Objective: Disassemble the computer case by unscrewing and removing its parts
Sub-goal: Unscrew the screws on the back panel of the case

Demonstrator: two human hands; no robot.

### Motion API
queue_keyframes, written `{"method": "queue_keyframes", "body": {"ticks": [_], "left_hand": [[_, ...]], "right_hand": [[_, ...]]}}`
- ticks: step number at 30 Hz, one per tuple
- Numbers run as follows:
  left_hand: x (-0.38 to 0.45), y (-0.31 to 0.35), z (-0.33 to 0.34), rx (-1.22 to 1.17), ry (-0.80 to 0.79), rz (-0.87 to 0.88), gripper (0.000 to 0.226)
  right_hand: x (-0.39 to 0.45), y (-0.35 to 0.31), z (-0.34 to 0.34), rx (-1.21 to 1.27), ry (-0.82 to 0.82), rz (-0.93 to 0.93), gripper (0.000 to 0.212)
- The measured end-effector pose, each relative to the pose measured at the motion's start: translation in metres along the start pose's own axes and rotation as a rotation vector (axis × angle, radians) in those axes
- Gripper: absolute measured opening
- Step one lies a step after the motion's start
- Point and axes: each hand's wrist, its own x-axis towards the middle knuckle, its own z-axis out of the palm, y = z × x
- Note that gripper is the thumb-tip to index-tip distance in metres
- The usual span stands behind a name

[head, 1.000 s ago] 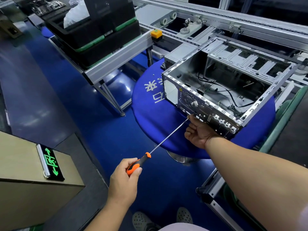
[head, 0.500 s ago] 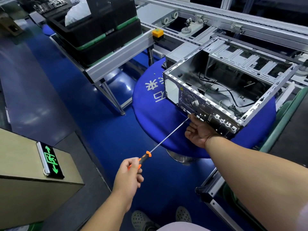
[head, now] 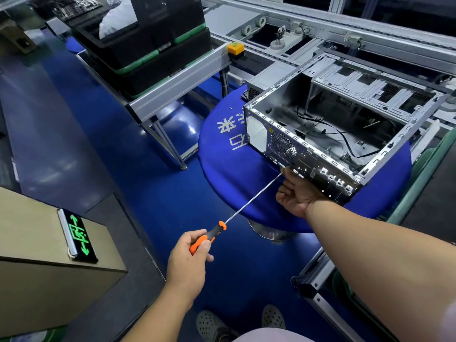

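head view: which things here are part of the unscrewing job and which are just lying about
In the job:
- computer case
- screwdriver, left hand gripping its handle
- right hand at the case's rear panel, beside the tip

Lying about:
- black trays
- exit sign
- yellow button

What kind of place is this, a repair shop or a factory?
Most likely a factory line for taking computers apart: an aluminium roller conveyor, stacked black trays on a rack, and a stripped computer case on a round blue work table.

Single head-worn wide-angle view, looking forward and down from standing height, hands at arm's reach, floor below
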Motion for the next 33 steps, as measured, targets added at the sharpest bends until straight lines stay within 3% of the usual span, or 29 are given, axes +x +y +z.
{"method": "queue_keyframes", "body": {"ticks": [2,4,8,11,13,17,21,24,29,33], "left_hand": [[0.002,0.001,0.001,-0.238,-0.057,-0.187,0.02],[0.002,0.005,0.001,-0.387,-0.103,-0.354,0.034],[0.004,0.003,0.004,-0.476,-0.116,-0.528,0.041],[0.001,0.002,0.004,-0.401,-0.139,-0.375,0.034],[-0.002,0.004,0.001,-0.189,-0.124,-0.178,0.016],[-0.007,0.0,-0.003,0.298,-0.069,0.221,0.049],[-0.007,-0.006,-0.006,0.414,0.008,0.418,0.044],[-0.006,-0.004,-0.005,0.323,0.027,0.324,0.042],[0.0,-0.006,-0.003,0.164,-0.027,0.098,0.02],[0.002,-0.003,0.001,-0.244,-0.077,-0.154,0.032]], "right_hand": [[0.0,0.0,0.001,0.005,0.005,0.002,0.013],[-0.001,0.0,0.001,0.013,0.006,0.002,0.013],[-0.002,-0.001,0.002,0.018,0.005,0.001,0.013],[-0.003,-0.002,0.003,0.018,0.006,0.001,0.014],[-0.003,-0.002,0.002,0.019,0.006,0.0,0.013],[-0.003,-0.001,0.002,0.011,0.005,-0.005,0.013],[-0.002,-0.001,0.001,0.007,-0.008,-0.014,0.013],[-0.002,-0.001,0.001,0.009,-0.014,-0.011,0.013],[-0.002,-0.001,0.001,0.008,-0.011,-0.012,0.014],[-0.002,-0.001,0.002,0.0,-0.006,-0.014,0.014]]}}
